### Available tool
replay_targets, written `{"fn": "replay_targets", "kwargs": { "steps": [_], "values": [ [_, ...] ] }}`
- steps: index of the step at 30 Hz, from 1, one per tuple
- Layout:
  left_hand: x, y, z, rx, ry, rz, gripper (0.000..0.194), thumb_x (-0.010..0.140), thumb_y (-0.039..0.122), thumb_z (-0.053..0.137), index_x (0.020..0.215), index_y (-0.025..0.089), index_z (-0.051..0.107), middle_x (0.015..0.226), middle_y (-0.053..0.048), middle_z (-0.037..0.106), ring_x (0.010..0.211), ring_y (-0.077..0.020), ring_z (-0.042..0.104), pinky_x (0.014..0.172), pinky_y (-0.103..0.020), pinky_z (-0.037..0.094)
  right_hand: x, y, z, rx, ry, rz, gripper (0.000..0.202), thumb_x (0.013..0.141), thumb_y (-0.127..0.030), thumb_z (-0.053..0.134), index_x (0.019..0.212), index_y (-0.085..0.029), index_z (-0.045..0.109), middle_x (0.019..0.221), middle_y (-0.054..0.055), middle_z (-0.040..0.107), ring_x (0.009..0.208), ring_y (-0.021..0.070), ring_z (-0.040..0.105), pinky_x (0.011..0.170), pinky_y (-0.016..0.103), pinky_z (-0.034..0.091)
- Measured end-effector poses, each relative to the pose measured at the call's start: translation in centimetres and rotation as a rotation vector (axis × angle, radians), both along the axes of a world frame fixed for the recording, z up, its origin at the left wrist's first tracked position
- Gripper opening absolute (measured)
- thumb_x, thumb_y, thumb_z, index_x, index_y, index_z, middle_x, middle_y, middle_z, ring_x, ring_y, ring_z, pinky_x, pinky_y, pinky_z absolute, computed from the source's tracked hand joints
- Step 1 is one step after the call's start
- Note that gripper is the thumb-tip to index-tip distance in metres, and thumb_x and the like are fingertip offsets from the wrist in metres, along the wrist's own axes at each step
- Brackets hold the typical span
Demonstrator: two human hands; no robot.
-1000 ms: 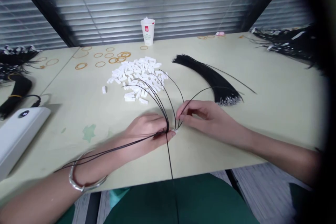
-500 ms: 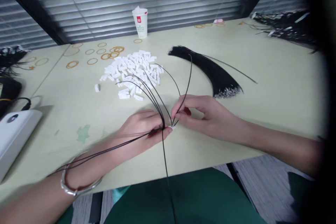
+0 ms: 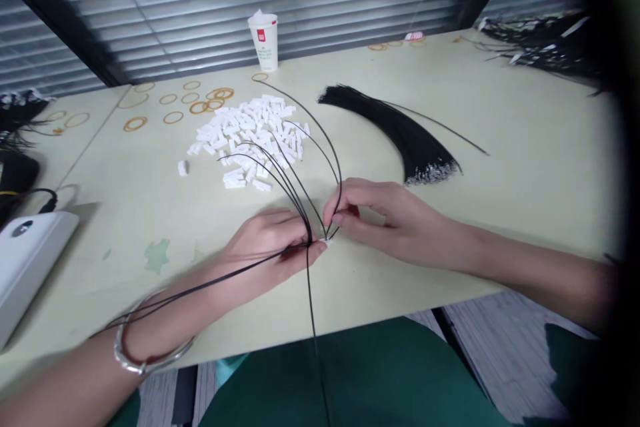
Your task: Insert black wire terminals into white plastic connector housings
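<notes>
My left hand (image 3: 275, 243) is closed, pinching a small white connector (image 3: 326, 239) that is mostly hidden behind the thumb and fingertips. Several thin black wires (image 3: 295, 197) fan out from it: some curve away over the table, two run back along my left forearm, and one hangs down over the table's front edge. Just right of the connector, my right hand (image 3: 370, 213) pinches one black wire (image 3: 338, 167) between thumb and fingertips, near its end at the connector. That wire's free part arcs up and left, past a heap of white connectors (image 3: 255, 130).
A bundle of black wires (image 3: 390, 123) with silvery tips lies behind my right hand. Rubber bands (image 3: 215, 99) are scattered at the back left, near a paper cup (image 3: 265, 43). A white box-shaped device (image 3: 37, 253) stands at the left; more dark wires (image 3: 545, 47) lie far right.
The free part of the wire in my right hand has swung from upright over to the left. Both hands keep nearly the same place and grip.
</notes>
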State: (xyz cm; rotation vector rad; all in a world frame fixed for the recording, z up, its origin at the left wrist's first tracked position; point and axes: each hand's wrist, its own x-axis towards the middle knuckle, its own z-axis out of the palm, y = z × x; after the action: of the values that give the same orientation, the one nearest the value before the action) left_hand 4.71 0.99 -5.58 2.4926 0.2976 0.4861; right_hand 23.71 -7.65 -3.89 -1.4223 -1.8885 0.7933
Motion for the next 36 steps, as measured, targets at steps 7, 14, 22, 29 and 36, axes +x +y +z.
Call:
{"fn": "replay_targets", "kwargs": {
  "steps": [7,14,22,29,36],
  "values": [
    [-0.2,0.0,-0.1,0.001,-0.004,0.011,0.015,0.083,0.021,0.057,0.07,0.014,0.055,0.062,0.002,0.05,0.056,-0.0073,0.042,0.052,-0.02,0.035,0.0,0.0,0.0,0.01,-0.025,0.009,0.011,0.084,-0.014,0.048,0.085,-0.017,0.059,0.079,0.001,0.055,0.071,0.0101,0.049,0.064,0.023,0.041],
    [0.0,0.1,-0.2,-0.002,-0.01,0.009,0.016,0.083,0.02,0.057,0.069,0.013,0.055,0.062,0.001,0.05,0.056,-0.0076,0.043,0.052,-0.02,0.036,0.1,0.2,-0.4,0.068,-0.077,0.058,0.013,0.087,-0.016,0.045,0.087,-0.017,0.058,0.08,0.002,0.056,0.078,0.0117,0.049,0.066,0.023,0.041],
    [0.0,0.0,-0.1,0.02,-0.035,-0.002,0.013,0.083,0.02,0.058,0.072,0.013,0.06,0.063,0.001,0.051,0.056,-0.0079,0.043,0.051,-0.021,0.036,-0.1,0.2,-1.2,0.258,-0.149,0.084,0.009,0.087,-0.017,0.047,0.088,-0.016,0.056,0.078,0.003,0.055,0.077,0.0125,0.047,0.067,0.025,0.04],
    [-0.1,0.0,-0.1,0.002,-0.041,-0.003,0.013,0.083,0.02,0.057,0.071,0.014,0.058,0.063,0.002,0.051,0.056,-0.0078,0.043,0.051,-0.02,0.036,-0.2,0.2,-0.9,0.215,-0.155,0.13,0.011,0.089,-0.017,0.044,0.087,-0.015,0.055,0.078,0.003,0.055,0.079,0.0124,0.047,0.072,0.025,0.041],
    [-0.1,-0.1,0.1,-0.008,-0.006,0.004,0.01,0.084,0.019,0.055,0.077,0.014,0.06,0.065,0.0,0.053,0.06,-0.0099,0.045,0.055,-0.022,0.038,-0.2,0.1,-1.2,0.247,-0.225,0.144,0.012,0.089,-0.018,0.043,0.085,-0.015,0.054,0.077,0.004,0.052,0.076,0.0136,0.044,0.071,0.028,0.038]
  ]
}}
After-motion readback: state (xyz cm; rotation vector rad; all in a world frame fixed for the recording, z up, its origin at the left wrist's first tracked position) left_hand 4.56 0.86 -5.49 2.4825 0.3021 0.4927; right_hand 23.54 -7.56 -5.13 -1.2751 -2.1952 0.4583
